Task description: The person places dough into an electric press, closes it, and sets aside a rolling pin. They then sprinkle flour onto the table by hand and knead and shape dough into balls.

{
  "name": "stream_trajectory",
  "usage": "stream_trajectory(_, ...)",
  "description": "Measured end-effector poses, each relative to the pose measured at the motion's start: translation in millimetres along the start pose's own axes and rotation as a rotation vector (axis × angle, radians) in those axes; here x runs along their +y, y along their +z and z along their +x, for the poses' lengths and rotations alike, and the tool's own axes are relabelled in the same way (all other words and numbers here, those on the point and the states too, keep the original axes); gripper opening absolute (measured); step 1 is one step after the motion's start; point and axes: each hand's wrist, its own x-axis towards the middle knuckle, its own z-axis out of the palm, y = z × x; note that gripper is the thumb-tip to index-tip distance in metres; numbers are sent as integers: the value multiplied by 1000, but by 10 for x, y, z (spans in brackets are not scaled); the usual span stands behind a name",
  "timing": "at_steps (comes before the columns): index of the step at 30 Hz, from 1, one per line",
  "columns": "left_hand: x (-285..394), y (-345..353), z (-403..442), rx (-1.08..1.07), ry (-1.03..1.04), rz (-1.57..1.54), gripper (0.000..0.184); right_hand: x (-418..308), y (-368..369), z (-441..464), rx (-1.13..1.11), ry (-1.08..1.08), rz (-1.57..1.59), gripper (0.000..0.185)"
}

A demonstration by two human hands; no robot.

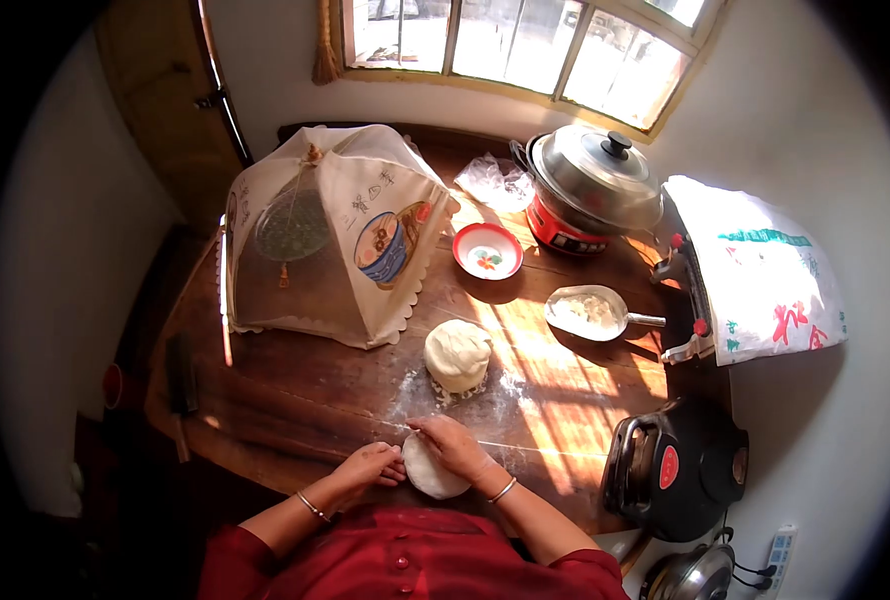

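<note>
A flattened round of white dough (433,470) lies at the table's near edge, close to my body. My right hand (452,447) rests over its upper right side, with the fingers curved across the top edge. At the dough's left side is my left hand (375,466), its fingers curled; whether they grip the rim is too small to tell. Beyond the hands a thick lump of dough (458,356) sits on the floured wooden table (305,390). Scattered flour surrounds that lump.
A mesh food cover (335,240) stands at the back left. Behind the dough are a red-rimmed dish (488,251), a metal scoop of flour (587,312) and a lidded cooker (595,185). Toward the right are a cloth-covered machine (765,270) and a black appliance (680,468). A brush (181,375) lies left.
</note>
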Motion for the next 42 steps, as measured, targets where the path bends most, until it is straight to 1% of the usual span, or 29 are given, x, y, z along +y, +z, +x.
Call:
stream_trajectory(3, -42, -104, -44, 58, 72, 109, 34, -83, -21, 137, -111, -186, -6, 28)
stream_trajectory(4, -32, -122, -45, 94, 109, 173, 34, -94, -104, 181, -112, -190, -9, 28)
stream_trajectory(6, 39, -159, -24, 127, 156, 137, 34, -139, -359, 270, 108, -218, -139, 28)
stream_trajectory(8, 171, -173, 15, 164, 202, 101, 34, -39, -613, 340, 311, -40, -91, 24)
stream_trajectory(10, 403, -135, 112, 176, 310, 18, 39, 176, -836, 461, 495, 118, -48, 23)
stream_trajectory(11, 516, -112, 207, 180, 314, 16, 39, 338, -940, 517, 471, 145, -118, 29)
stream_trajectory(12, 628, -80, 348, 178, 351, 11, 46, 512, -922, 577, 470, 140, -117, 29)
stream_trajectory(13, 752, -33, 479, 175, 391, 7, 55, 717, -894, 642, 416, 243, -16, 34)
stream_trajectory(15, 1043, 118, 697, 191, 396, 10, 60, 964, -853, 769, 264, 421, 227, 50)
stream_trajectory(16, 1157, 205, 790, 206, 394, 9, 65, 1198, -752, 794, 239, 380, 218, 53)
stream_trajectory(17, 1249, 282, 877, 207, 402, 15, 65, 1099, -771, 808, 226, 417, 211, 54)
stream_trajectory(18, 1325, 354, 953, 206, 348, 3, 67, 1017, -774, 813, 212, 456, 205, 55)
stream_trajectory(19, 1379, 409, 1003, 206, 293, -10, 69, 1061, -730, 830, 221, 452, 200, 53)
stream_trajectory(22, 1459, 492, 984, 176, 260, -85, 72, 1149, -684, 793, 225, 435, 179, 51)
stream_trajectory(24, 1477, 579, 1006, 140, 285, -101, 73, 1330, -568, 767, 397, 439, 547, 43)
stream_trajectory(26, 1493, 719, 944, 100, 295, -116, 74, 1931, -443, 643, 399, 638, 867, 38)
stream_trajectory(27, 1566, 834, 830, 31, 297, -126, 74, 1391, -707, 658, 448, 801, 968, 36)
stream_trajectory(28, 1607, 926, 783, -41, 302, -139, 74, 1282, -753, 621, 447, 806, 967, 36)
stream_trajectory(30, 1504, 1008, 748, -28, 324, -137, 69, 1214, -813, 586, 458, 756, 927, 35)
stream_trajectory(31, 1444, 1004, 686, 3, 336, -126, 65, 1265, -717, 546, 462, 683, 901, 34)
stream_trajectory(32, 1375, 986, 627, 34, 347, -113, 62, 1437, -596, 515, 428, 533, 829, 33)
stream_trajectory(33, 1199, 839, 779, 68, 282, -140, 56, 1332, -582, 480, 412, 444, 538, 32)
stream_trajectory(34, 1047, 720, 831, 69, 281, -139, 56, 1100, -591, 452, 392, 353, 251, 32)
stream_trajectory(35, 904, 613, 851, 128, 218, -202, 54, 899, -585, 450, 368, 251, 117, 29)
stream_trajectory(36, 827, 546, 822, 187, 156, -262, 52, 770, -532, 468, 359, 169, 69, 25)
stream_trajectory(37, 764, 500, 796, 188, 156, -261, 52, 638, -486, 486, 355, 130, 4, 23)
stream_trajectory(39, 756, 438, 698, 156, 128, -392, 43, 496, -378, 564, 372, 50, -96, 20)
stream_trajectory(40, 776, 408, 678, 154, 131, -386, 43, 481, -343, 619, 378, 49, -97, 20)
stream_trajectory(42, 790, 364, 653, 256, 113, -375, 44, 490, -304, 726, 300, 32, -87, 19)
